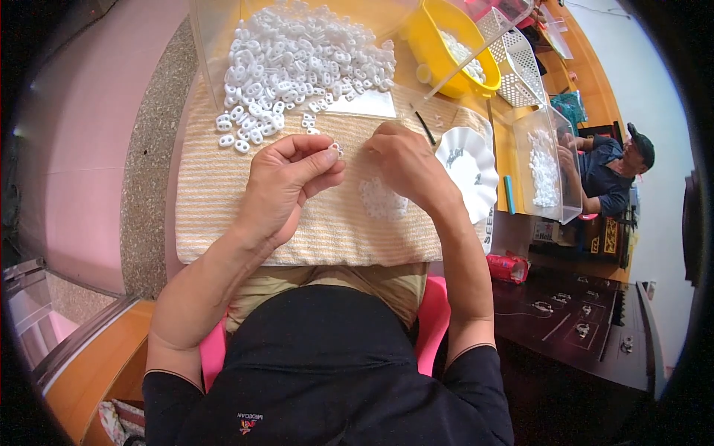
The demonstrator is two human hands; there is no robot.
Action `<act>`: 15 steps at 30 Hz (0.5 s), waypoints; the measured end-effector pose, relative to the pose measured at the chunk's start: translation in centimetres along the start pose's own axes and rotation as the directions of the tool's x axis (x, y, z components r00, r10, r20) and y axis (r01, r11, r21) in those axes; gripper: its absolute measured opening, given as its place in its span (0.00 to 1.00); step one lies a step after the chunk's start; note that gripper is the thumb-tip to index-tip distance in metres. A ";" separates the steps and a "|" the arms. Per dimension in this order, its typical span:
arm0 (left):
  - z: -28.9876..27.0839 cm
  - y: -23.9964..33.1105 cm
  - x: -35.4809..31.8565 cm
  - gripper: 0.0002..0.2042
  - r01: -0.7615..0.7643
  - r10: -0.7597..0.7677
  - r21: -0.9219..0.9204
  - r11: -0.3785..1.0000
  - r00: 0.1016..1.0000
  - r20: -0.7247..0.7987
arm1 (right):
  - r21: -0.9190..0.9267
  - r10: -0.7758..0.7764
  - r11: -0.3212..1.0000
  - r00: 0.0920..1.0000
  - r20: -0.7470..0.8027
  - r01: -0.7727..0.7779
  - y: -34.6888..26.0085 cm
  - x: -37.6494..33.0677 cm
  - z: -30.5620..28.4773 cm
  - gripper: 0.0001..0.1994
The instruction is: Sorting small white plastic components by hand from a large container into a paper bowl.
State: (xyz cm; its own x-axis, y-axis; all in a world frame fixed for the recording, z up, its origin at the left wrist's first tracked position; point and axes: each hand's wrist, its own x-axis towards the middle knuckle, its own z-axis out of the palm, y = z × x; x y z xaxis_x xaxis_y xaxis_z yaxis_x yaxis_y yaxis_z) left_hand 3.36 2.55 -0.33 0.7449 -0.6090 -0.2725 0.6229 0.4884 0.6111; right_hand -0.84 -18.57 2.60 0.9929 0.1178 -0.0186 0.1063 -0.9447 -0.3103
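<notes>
white plastic, small and slick: the left hand (286,178) pinches one tiny white piece (336,149) between thumb and fingertips, the other fingers curled in, over the striped yellow cloth (216,215) that covers the counter. the right hand (405,163) rests knuckles-up just beside it, fingers bent down to the cloth; whether it holds anything i cannot tell. a small cluster of finished pieces (383,199) lies under its wrist. the likely slip is the pinched piece popping free, since the grip is at the fingertips only, and landing in the big loose pile (297,63) just beyond. a wrist sweep could scatter the cluster or knock the white scalloped dish (472,175) near the counter edge. the yellow bowl (439,44) sits well apart.
</notes>
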 end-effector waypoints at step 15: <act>-0.2 -0.3 0.1 0.07 0.015 -0.015 0.022 1.000 1.000 0.006 | -0.025 -0.005 1.000 0.993 0.121 0.008 -0.2 0.7 0.0 0.13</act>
State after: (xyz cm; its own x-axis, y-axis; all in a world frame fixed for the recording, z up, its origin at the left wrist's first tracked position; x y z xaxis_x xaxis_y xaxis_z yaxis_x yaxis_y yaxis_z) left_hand 3.34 2.46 -0.71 0.7339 -0.6203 -0.2770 0.6286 0.4654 0.6232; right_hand -0.14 -18.27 2.62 0.9786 0.1584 -0.1318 0.1154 -0.9512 -0.2862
